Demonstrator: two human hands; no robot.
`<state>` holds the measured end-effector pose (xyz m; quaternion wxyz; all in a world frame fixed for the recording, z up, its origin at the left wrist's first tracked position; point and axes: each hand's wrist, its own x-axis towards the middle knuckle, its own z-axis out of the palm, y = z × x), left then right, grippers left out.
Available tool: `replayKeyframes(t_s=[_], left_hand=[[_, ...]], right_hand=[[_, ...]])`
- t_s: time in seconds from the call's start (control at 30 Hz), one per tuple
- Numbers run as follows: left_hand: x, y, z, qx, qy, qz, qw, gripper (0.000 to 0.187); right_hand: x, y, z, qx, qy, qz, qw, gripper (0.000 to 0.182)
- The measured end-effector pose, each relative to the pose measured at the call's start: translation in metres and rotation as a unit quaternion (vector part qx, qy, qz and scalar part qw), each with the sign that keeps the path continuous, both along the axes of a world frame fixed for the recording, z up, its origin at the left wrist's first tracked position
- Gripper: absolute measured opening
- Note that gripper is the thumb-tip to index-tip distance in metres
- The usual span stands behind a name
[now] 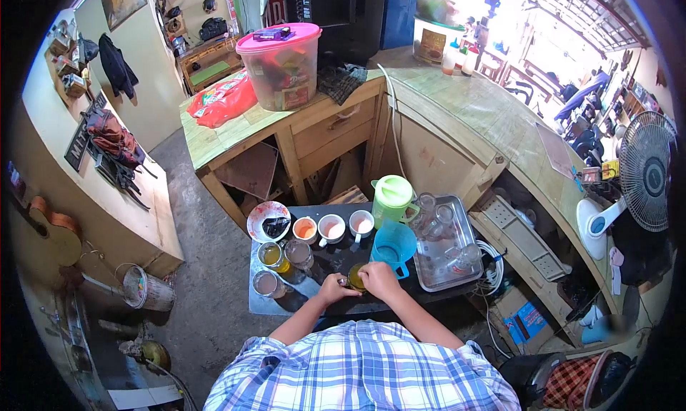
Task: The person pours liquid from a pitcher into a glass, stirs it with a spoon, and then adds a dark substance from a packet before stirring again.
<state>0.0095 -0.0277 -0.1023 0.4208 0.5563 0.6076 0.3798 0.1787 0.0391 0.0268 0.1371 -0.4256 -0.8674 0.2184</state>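
Gripping a round clear glass (356, 277), both hands enclose it.

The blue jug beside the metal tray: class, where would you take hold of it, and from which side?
Probably by the handle of the blue jug, which seems to stick out at its lower right, toward the person. Come from that near side, since the green jug and the metal tray crowd the others.
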Motion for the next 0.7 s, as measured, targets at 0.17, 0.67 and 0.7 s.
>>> replayKeyframes(t_s=[0.17, 0.67, 0.7], left_hand=[[0.000, -0.001, 0.016, -0.009, 0.054, -0.005, 0.998, 0.046], [-0.007, -0.004, 0.026, -0.002, 0.053, -0.008, 0.999, 0.047], [-0.008, -0.004, 0.026, -0.003, 0.051, -0.008, 0.999, 0.047]], right_hand=[[-0.007, 0.003, 0.002, 0.028, -0.003, -0.004, 1.000, 0.016], [-0.009, -0.004, 0.004, 0.010, -0.024, -0.003, 1.000, 0.016], [-0.011, -0.004, 0.007, 0.008, -0.025, -0.003, 1.000, 0.016]])
